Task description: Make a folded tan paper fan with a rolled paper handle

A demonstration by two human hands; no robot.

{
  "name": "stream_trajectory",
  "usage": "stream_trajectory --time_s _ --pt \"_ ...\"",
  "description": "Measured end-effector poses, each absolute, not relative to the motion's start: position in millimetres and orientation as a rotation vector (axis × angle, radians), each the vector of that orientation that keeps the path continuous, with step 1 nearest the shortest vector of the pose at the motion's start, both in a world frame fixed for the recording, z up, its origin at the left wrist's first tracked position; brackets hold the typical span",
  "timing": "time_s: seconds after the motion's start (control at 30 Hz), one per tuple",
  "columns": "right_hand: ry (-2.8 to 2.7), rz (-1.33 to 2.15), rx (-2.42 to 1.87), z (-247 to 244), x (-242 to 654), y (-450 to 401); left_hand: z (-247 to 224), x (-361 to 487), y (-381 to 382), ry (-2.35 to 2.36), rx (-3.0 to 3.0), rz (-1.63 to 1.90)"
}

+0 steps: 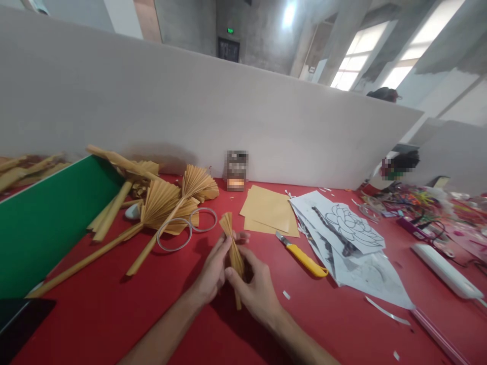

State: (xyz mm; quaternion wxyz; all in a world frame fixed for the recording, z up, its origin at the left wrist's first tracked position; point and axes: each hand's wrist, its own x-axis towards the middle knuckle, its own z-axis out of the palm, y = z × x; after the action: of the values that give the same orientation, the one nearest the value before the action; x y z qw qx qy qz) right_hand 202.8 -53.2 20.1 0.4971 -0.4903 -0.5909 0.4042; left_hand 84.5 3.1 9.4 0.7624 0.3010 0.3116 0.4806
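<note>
Between my two hands is a narrow, folded strip of pleated tan paper (236,257), its upper end flaring slightly. My left hand (216,266) grips it from the left near its upper middle, fingers partly hidden behind. Lower down on the right side, my right hand (261,284) pinches the same pleated paper, with the thumb in front. The lower tip sticks out below my hands, above the red table (182,319). To the right lies a yellow utility knife (306,259), and beyond the hands are flat sheets of tan paper (268,208).
Paper fans with rolled handles (162,200) and two clear rings (175,234) lie at left, beside a green panel (49,218). Printed drawings (353,228), a white bar (447,271) and a pink tube (437,332) are right. A white partition (190,106) stands behind.
</note>
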Motion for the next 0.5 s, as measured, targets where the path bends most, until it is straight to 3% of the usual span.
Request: stream_trajectory --time_s 0.33,0.5 --pt "-1.63 0.631 -1.363 14 222 -49 9 77 20 0.632 0.676 1.312" --pt "-1.814 0.258 -1.43 13 255 -37 10 62 32 0.654 0.75 1.42"
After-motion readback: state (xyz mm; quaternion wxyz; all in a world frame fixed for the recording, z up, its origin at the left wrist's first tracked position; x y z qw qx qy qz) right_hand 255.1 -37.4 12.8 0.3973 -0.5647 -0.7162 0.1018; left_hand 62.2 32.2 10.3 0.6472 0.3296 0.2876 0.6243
